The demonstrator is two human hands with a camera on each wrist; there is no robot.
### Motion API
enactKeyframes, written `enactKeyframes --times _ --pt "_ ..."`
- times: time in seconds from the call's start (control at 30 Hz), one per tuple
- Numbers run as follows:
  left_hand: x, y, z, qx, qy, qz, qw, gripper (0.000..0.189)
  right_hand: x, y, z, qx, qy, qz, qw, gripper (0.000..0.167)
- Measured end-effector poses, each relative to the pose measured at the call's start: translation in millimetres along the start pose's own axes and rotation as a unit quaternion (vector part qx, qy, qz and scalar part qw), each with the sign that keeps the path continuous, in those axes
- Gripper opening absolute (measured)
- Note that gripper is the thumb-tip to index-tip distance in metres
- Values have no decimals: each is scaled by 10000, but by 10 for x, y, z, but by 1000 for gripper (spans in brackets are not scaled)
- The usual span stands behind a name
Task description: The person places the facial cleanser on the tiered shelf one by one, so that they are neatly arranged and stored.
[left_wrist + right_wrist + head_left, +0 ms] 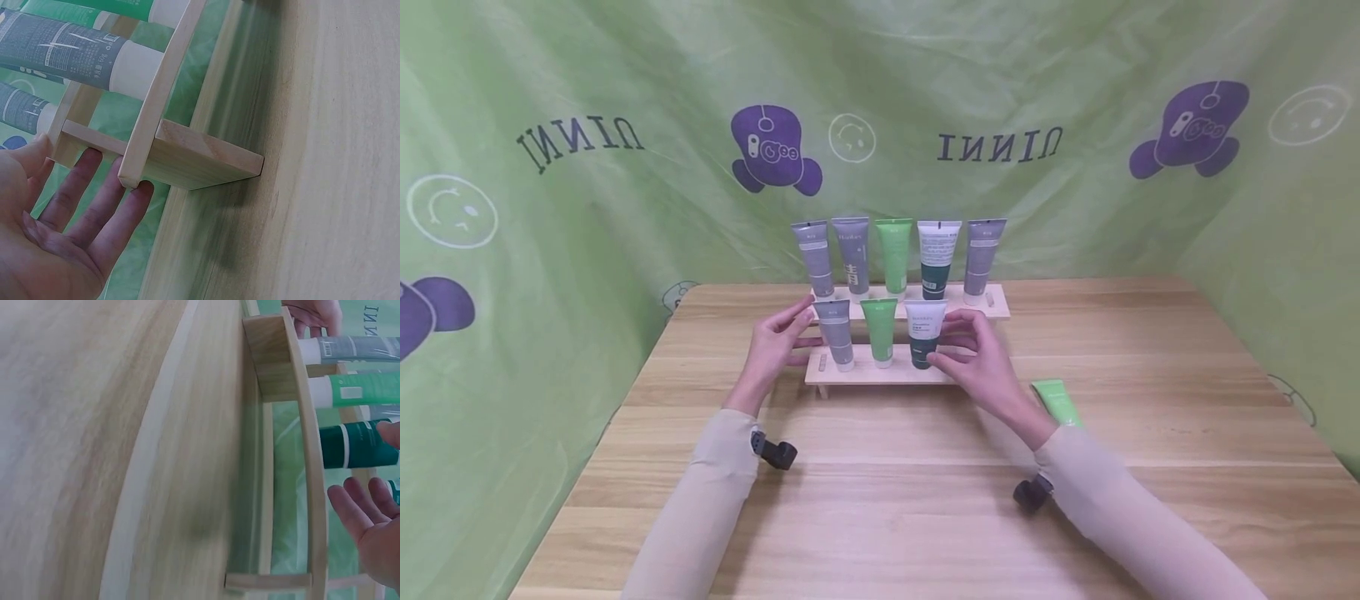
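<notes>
In the head view, my right hand (981, 358) holds a white and dark-green squeeze tube (925, 325), thumb on its lower front; the index fingertip's contact is hidden. The tube stands cap down on the lower front tier of a wooden rack (887, 377). Beside it on that tier are a green tube (880, 332) and a grey tube (837, 333). My left hand (771, 346) is at the rack's left end. Its extended fingers (109, 209) touch the wooden edges in the left wrist view, and the thumb lies by the upper tier.
Grey, green and white tubes, including a grey one (853, 258), stand in a row on the upper rear tier (996, 302). Another green tube (1057, 403) lies on the wooden table (887, 517) near my right forearm. A green printed curtain (887, 67) hangs behind.
</notes>
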State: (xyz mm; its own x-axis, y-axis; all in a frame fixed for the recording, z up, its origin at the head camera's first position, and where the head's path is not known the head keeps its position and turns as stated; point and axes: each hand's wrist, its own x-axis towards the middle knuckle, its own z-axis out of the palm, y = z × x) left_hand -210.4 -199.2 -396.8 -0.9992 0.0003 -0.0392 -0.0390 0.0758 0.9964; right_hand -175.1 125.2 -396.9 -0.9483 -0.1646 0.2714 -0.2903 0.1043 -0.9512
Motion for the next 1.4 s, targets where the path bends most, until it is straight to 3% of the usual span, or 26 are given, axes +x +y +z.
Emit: enactKeyframes --times 0.47,0.83,1.07,1.4 --pt "6 -4 -2 8 44 4 10000 51 -238 -155 -537 -314 -73 560 9979 58" --pt "10 2 10 -31 -2 74 10000 53 -486 -196 -1063 17 -249 1176 9927 65" --pt "-1 8 -1 -14 -20 -9 10000 51 -675 -166 -1381 -242 -408 1427 9886 61" --pt "4 10 5 -28 -12 -39 10000 51 -886 -42 -1750 -668 -650 1947 9764 69"
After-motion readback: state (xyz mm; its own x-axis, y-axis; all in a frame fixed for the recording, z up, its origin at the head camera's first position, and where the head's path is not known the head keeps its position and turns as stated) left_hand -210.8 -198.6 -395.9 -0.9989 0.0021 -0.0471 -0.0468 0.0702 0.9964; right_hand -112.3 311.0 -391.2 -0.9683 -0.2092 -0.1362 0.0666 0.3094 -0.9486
